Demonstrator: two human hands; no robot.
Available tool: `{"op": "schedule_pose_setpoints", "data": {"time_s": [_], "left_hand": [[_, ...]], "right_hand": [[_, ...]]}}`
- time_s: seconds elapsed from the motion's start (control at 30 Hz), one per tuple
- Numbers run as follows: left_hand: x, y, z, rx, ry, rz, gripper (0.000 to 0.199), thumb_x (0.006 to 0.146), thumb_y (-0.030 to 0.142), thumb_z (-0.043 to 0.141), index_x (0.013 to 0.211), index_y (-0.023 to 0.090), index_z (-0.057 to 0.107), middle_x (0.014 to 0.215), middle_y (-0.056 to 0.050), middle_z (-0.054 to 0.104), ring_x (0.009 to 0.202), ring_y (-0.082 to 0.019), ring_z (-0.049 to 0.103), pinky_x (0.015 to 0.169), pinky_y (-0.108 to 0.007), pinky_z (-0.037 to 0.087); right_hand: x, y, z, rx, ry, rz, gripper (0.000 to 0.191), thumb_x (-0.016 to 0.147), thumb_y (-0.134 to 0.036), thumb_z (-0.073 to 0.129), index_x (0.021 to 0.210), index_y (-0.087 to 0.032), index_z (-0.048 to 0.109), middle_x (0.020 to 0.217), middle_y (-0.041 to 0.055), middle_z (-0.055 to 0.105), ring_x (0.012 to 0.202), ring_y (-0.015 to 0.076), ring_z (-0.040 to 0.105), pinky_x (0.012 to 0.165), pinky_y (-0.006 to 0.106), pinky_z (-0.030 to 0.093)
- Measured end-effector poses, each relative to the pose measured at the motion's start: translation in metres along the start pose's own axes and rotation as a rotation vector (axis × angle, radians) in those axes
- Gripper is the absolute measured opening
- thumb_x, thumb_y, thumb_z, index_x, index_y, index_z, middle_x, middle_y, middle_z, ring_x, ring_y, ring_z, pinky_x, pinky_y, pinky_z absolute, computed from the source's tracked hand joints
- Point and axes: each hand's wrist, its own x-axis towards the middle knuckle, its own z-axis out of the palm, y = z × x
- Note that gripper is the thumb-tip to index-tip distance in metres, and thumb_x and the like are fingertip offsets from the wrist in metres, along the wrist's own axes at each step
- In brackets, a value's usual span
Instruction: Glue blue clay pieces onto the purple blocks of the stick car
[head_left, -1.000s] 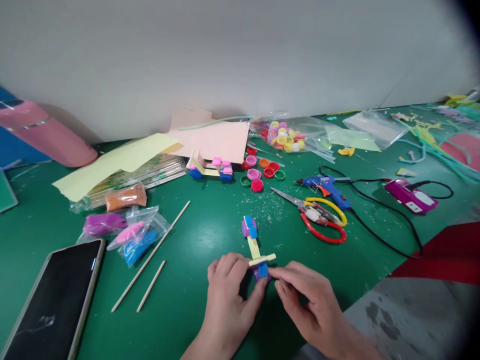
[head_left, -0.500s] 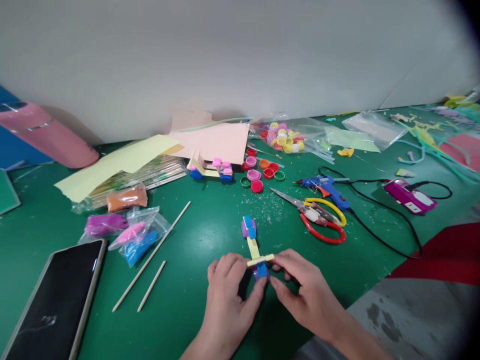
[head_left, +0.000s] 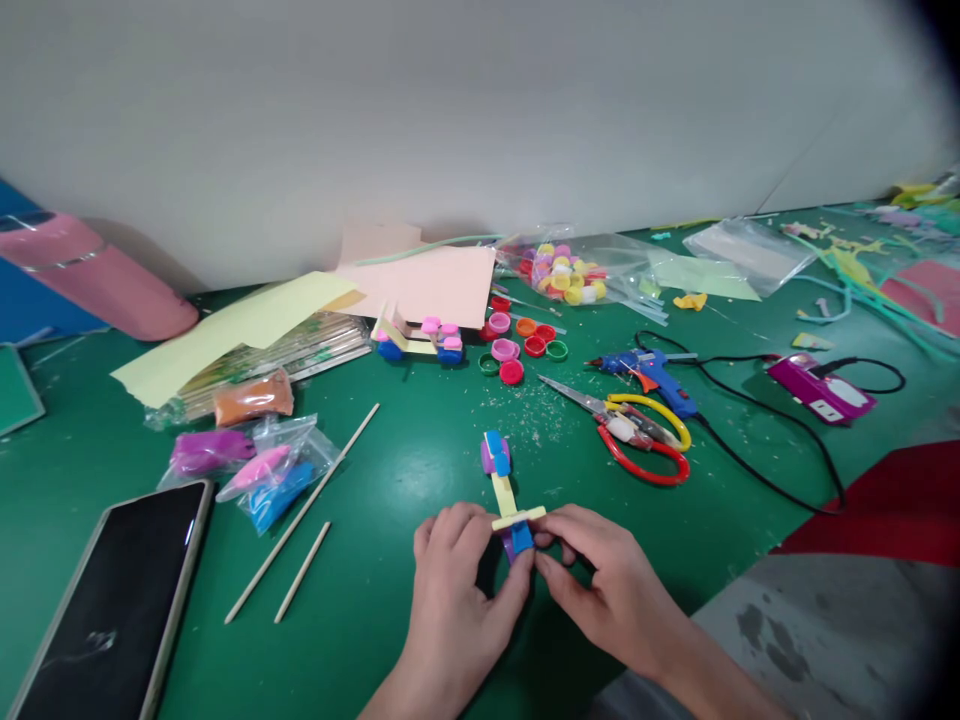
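A small model (head_left: 505,495) with a pale yellow strip body and blue and purple pieces at both ends lies on the green table near its front. A pale yellow crosspiece (head_left: 519,519) stands across its near end. My left hand (head_left: 465,590) grips the near end from the left, thumb at the blue piece. From the right, my right hand (head_left: 600,575) pinches the crosspiece's right end, its thumb close to the near wheel. The fingertips partly hide the near end. Farther back stands a similar model (head_left: 420,343) with pink and blue parts.
Scissors (head_left: 630,428), a blue glue gun (head_left: 652,378) and its cord lie right. Bottle caps (head_left: 505,349) and a bag of caps (head_left: 562,272) sit behind. Left are two sticks (head_left: 304,570), clay packets (head_left: 277,485), a phone (head_left: 112,600) and a pink bottle (head_left: 105,275).
The view has shifted very slightly. Both hands keep nearly the same hold on the model.
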Motion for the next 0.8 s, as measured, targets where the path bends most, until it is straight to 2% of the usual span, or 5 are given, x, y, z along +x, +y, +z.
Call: {"op": "schedule_pose_setpoints", "data": {"time_s": [0.23,0.4,0.5,0.8], "left_hand": [[-0.001,-0.001,-0.002,0.018,0.0,0.04,0.004,0.076,0.022,0.053,0.079,0.02,0.055,0.078,-0.003,0.058,0.075,-0.019,0.055,0.068,-0.036,0.04],[-0.006,-0.001,0.0,0.037,0.022,0.061,0.016,0.072,0.024,0.059,0.087,0.019,0.054,0.082,-0.005,0.059,0.077,-0.021,0.056,0.067,-0.036,0.042],[-0.008,0.0,0.0,0.041,0.029,0.059,0.015,0.073,0.021,0.058,0.087,0.019,0.053,0.083,-0.005,0.06,0.077,-0.02,0.056,0.067,-0.037,0.043],[-0.015,-0.013,-0.015,-0.083,0.111,-0.037,0.022,0.076,0.014,0.053,0.097,0.021,0.052,0.093,-0.005,0.059,0.087,-0.019,0.057,0.076,-0.037,0.048]], "right_hand": [[0.002,-0.001,0.0,0.008,0.003,-0.001,0.016,0.082,-0.016,0.049,0.095,-0.019,0.056,0.084,0.0033,0.059,0.069,0.0143,0.05,0.062,0.026,0.043],[0.004,-0.002,-0.005,0.011,0.013,0.001,0.021,0.081,-0.013,0.048,0.099,-0.018,0.056,0.085,0.0038,0.059,0.066,0.0137,0.049,0.064,0.026,0.044],[0.005,-0.003,-0.006,0.024,-0.006,0.002,0.02,0.08,-0.012,0.047,0.097,-0.019,0.057,0.086,0.0038,0.059,0.069,0.014,0.051,0.065,0.025,0.045],[0.003,-0.014,0.013,0.086,-0.103,-0.082,0.026,0.081,-0.013,0.047,0.105,-0.019,0.057,0.091,0.0048,0.06,0.077,0.0155,0.054,0.068,0.026,0.045]]}}
